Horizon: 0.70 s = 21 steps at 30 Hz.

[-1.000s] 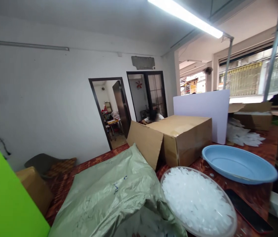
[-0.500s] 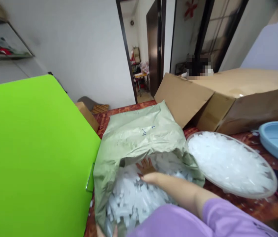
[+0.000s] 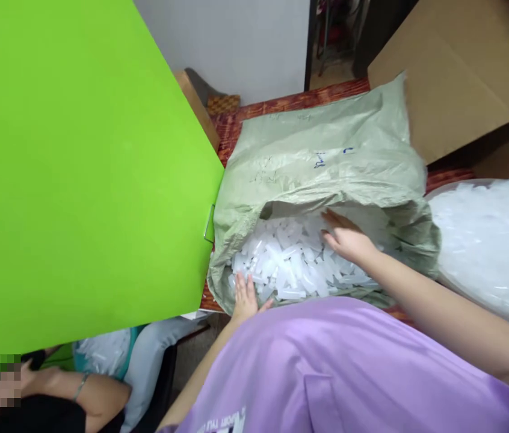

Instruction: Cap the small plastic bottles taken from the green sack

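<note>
A pale green woven sack (image 3: 326,150) lies on its side with its mouth facing me. Inside are many small, translucent white plastic pieces (image 3: 295,258). My right hand (image 3: 347,237) reaches into the mouth over the pieces, fingers stretched out and holding nothing that I can see. At the near left edge of the sack rests my left hand (image 3: 245,297), its fingers spread against the sack's lip and the nearest pieces.
To the right stands a clear round tub (image 3: 446,282) heaped with similar pieces, behind it a cardboard box (image 3: 457,72). A large green panel (image 3: 92,168) blocks the left. Below it sits another person (image 3: 56,391) beside a teal basin (image 3: 132,346).
My view has tilted down and left. My left hand, barely showing before, has come onto the sack's near edge. My right hand remains inside the mouth, now turned more sideways.
</note>
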Available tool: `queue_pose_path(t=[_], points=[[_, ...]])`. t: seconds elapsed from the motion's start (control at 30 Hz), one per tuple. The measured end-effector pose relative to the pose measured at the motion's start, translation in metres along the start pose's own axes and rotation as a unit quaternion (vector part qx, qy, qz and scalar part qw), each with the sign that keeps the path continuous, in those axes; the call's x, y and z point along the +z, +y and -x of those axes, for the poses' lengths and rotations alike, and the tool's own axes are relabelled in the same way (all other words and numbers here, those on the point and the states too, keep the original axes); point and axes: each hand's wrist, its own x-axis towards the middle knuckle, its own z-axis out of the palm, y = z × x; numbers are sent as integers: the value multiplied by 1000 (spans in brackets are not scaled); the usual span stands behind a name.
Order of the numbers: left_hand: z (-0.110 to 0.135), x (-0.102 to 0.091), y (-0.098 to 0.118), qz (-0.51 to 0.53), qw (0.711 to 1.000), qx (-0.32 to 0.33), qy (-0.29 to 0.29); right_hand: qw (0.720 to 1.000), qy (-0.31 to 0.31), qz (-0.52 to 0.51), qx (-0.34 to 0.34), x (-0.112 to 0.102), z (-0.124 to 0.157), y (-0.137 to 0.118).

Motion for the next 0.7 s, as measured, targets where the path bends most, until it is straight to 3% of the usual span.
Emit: queue_pose_path(t=[0.17,0.3,0.5,0.7], points=[[-21,5,27,3,993,108,-57,998,36,44,38,31,95,8],[-38,13,43,-37,991,126,-38,996,0,63,58,68,130,-4],[-61,11,55,-55,994,88,-18,993,-45,92,51,80,98,-10],[-95,-9,65,-24,998,36,-54,995,-66,57,37,75,56,-16]])
